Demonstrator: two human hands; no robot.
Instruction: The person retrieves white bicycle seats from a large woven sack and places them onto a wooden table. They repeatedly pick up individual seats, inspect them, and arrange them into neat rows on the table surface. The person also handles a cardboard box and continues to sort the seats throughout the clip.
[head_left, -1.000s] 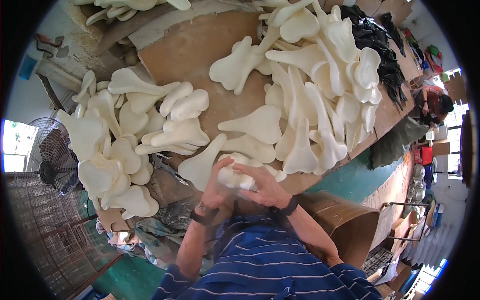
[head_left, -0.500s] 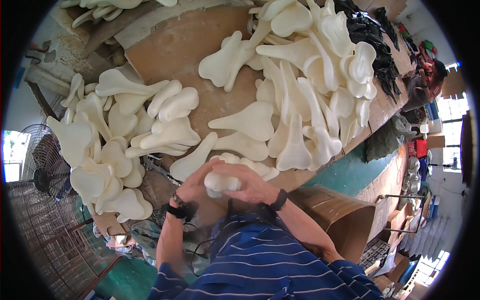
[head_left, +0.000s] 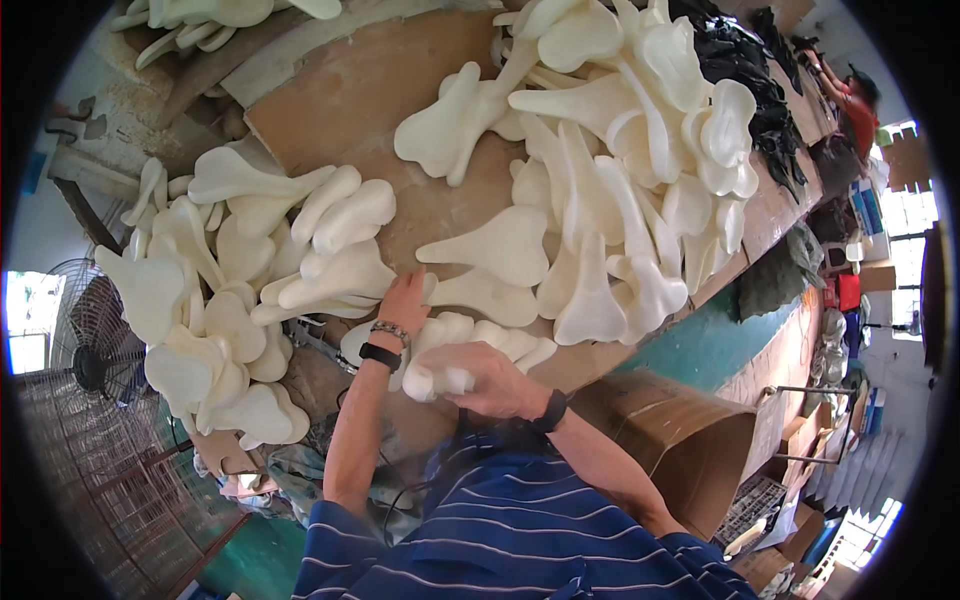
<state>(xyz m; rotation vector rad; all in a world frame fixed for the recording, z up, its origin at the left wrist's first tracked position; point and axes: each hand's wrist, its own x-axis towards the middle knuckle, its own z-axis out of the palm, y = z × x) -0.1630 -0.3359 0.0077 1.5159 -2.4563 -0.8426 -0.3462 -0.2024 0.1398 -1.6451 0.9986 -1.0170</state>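
Close in front of me, my right hand (head_left: 492, 381) is closed round the side of a cream foam bicycle-saddle pad (head_left: 424, 374), which looks slightly blurred. My left hand (head_left: 404, 302) is farther forward on the table, its fingers stretched out beside the narrow tip of another saddle pad (head_left: 487, 296). Just beyond my right hand, several pads (head_left: 495, 338) lie in a row. A heart-shaped pad (head_left: 500, 245) rests flat past my left fingertips. Left of that hand, stacked pads (head_left: 340, 277) lie on their sides.
Large heaps of saddle pads stand at the left (head_left: 190, 360) and right (head_left: 600, 190) of the cardboard-covered table (head_left: 350, 90). Black pieces (head_left: 750, 90) are piled at the far right. An open carton (head_left: 690, 440) is beside my right arm, a fan (head_left: 90, 360) at the left. Another person (head_left: 855, 110) is at the far right.
My left hand has let go of the held saddle pad and moved forward to the pads on the table. My right hand keeps its hold. The far person has shifted and stretched out an arm.
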